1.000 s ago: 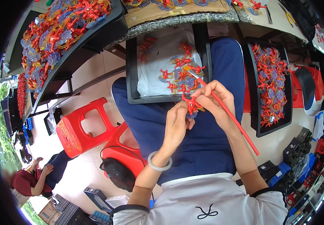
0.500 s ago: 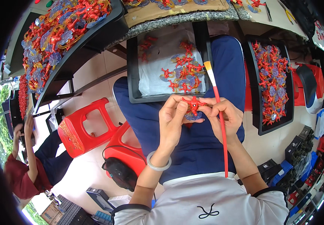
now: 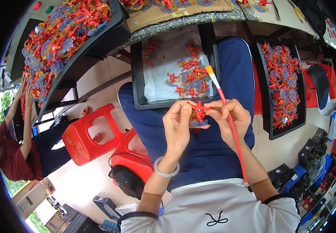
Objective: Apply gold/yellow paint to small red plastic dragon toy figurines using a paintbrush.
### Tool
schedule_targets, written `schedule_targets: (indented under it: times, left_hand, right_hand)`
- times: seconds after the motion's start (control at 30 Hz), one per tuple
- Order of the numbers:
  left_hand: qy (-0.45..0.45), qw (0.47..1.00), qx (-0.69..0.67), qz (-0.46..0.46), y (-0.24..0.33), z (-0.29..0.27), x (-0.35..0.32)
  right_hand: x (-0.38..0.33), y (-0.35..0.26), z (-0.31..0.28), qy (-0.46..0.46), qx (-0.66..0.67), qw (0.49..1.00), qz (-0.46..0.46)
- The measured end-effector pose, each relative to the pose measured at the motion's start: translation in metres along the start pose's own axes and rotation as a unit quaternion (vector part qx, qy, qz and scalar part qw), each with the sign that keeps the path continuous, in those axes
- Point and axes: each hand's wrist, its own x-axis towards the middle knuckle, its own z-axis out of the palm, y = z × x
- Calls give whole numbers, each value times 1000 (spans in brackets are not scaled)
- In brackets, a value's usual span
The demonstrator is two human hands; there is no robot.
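Note:
Over my lap, both hands hold one small red plastic figure [image 3: 199, 110] with a clear blue base. My left hand [image 3: 177, 123] pinches its left side between thumb and fingers. On the other side, the fingertips of my right hand [image 3: 233, 121] grip it as well. A long red paintbrush [image 3: 236, 136] also sits in my right hand, its pale bristles pointing away from me and its handle running back along my forearm. Just beyond my hands, a black tray [image 3: 136, 73] lined with white sheet holds several similar red, blue and yellow figures.
A large black bin [image 3: 118, 27] heaped with figures stands at far left. Another full black tray [image 3: 269, 130] is at right. The bench edge [image 3: 183, 20] runs across the far side. Red stools [image 3: 76, 145] stand at left, one carrying a black bag [image 3: 126, 181]. A person [image 3: 18, 159] works at far left.
The paintbrush has tilted, its bristle end swinging left and its handle end right. Both hands still grip the figure, which is turned slightly. The person at left has reached farther forward.

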Motion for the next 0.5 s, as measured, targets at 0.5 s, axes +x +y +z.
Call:
schedule_targets:
  times: [0.5]
  left_hand:
    - [19, 999, 43, 5, 4, -3, 2]
  right_hand:
    - [6, 8, -1, 2, 114, 986, 119]
